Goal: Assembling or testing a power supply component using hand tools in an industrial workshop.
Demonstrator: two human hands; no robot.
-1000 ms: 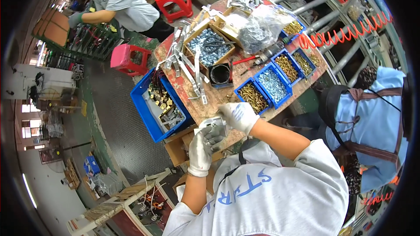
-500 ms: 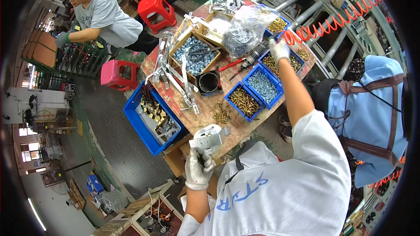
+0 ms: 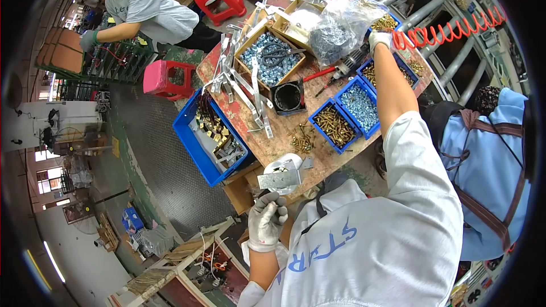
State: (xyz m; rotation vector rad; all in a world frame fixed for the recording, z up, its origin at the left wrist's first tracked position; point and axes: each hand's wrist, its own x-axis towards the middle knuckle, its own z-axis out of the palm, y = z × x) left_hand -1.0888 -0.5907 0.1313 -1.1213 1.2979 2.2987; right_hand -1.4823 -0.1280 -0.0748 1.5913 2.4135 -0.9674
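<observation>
My left hand [image 3: 267, 222], in a whitish glove, is curled at the near edge of the table. Its fingers are closed, and what they hold, if anything, is hidden. Just beyond the fingertips a bent metal bracket [image 3: 278, 181] lies over a round white object [image 3: 284, 164]. My right arm reaches across to the far right, where my gloved right hand [image 3: 381, 40] is closed at the rear end of a grey and black air screwdriver [image 3: 348, 66]. A red coiled hose [image 3: 438, 35] runs off beside that hand. The screwdriver's bit points back toward the table's middle.
Blue bins of brass screws [image 3: 334, 125] and silver screws [image 3: 358, 107] stand below the screwdriver. A cardboard box of zinc parts [image 3: 267, 59], metal strips [image 3: 250, 94] and a black square cup [image 3: 288, 98] lie left. A blue crate [image 3: 196, 148] adjoins the table. A co-worker [image 3: 151, 8] works far left.
The view has shifted, so the table sits higher and further right. My right hand has moved slightly farther away along the screwdriver's rear end. My left hand stays curled near the bracket.
</observation>
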